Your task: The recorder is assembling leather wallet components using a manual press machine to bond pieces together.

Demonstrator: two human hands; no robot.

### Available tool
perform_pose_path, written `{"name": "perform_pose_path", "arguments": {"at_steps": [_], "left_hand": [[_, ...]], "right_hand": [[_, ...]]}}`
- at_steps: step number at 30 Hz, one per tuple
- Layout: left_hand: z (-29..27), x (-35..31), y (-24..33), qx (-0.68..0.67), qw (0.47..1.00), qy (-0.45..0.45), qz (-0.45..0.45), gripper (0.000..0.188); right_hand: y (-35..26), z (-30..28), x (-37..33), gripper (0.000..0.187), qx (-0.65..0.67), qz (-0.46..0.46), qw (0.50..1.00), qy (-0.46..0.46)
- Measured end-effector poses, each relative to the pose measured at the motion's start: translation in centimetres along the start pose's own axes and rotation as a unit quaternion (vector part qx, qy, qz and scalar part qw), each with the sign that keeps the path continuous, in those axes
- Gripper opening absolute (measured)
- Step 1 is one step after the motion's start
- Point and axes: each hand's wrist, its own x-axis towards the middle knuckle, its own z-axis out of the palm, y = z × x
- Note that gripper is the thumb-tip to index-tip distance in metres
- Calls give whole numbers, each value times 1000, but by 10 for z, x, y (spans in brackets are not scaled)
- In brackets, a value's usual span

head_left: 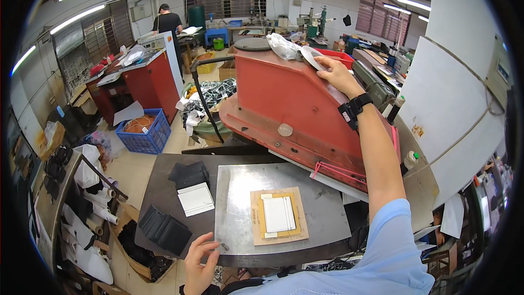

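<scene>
The pale, flat, curved-edged piece (312, 58) lay on top of the red, painted metal machine head (289, 90), its long axis slanting from the far left toward the near right; its nearer end pointed to the right hand (337, 75), whose fingers were bent narrowly over it, touching, though whether they gripped it I could not tell; the left hand (201, 265) hung beside the near left corner of the shiny grey metal plate (234, 202), its fingers loosely curled and moderately spread, well apart from the thumb.

On that plate lay a square, tan board (301, 228) with a yellow frame (279, 234) and a white rectangular panel (279, 214), whose long axis ran away from the person, far end leaning slightly left.

The blue plastic lattice crate (144, 141) held orange-brown material (140, 124); the open brown cardboard box (126, 248) at lower left contained black pieces (143, 251).
</scene>
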Motion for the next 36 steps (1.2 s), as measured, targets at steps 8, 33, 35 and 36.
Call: {"name": "perform_pose_path", "arguments": {"at_steps": [8, 33, 35, 36], "left_hand": [[1, 2, 0, -7, 1000, -9, -7, 19], [15, 11, 6, 25, 999, -17, -21, 16], [14, 9, 5, 29, 999, -14, -27, 16], [14, 9, 3, 37, 999, -12, -25, 16]], "right_hand": [[18, -18, -14, 46, 19, 28, 998, 50], [45, -11, 31, 29, 0, 17, 1000, -15], [48, -6, 36, 28, -3, 24, 999, -23], [45, -6, 37, 29, 2, 21, 999, -25]]}}
